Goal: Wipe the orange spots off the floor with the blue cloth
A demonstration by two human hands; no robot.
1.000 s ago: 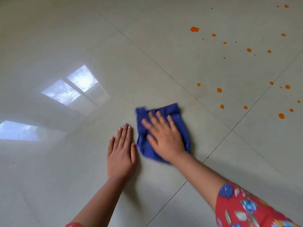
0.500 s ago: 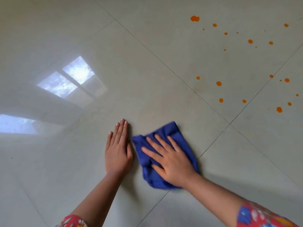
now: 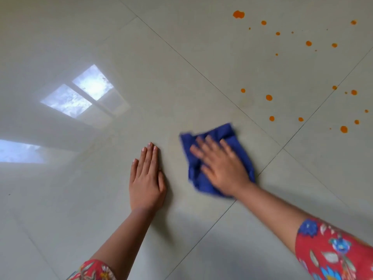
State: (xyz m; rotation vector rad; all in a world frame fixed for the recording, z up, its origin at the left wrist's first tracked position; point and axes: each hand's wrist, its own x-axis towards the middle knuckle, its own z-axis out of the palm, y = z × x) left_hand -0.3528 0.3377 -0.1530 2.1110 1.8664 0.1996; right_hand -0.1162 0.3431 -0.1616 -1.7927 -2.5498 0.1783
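A crumpled blue cloth [image 3: 226, 136] lies on the pale tiled floor [image 3: 181, 77] near the middle of the view. My right hand [image 3: 220, 164] presses flat on it with fingers spread and is blurred by motion. My left hand [image 3: 146, 178] rests flat on the bare floor just left of the cloth, fingers together and straight. Several orange spots [image 3: 269, 97] dot the floor beyond and to the right of the cloth. The largest spot [image 3: 238, 14] is at the top, and another [image 3: 344, 129] lies at the far right.
Dark grout lines [image 3: 282, 147] cross just right of the cloth. A bright window reflection [image 3: 80, 93] shines on the glossy tile at the left. Red flowered sleeves [image 3: 333, 253] cover both forearms at the bottom edge.
My right hand has slid the cloth to the right and away from me, closer to the orange spots. A gap has opened between the cloth and my left hand, which stays planted.
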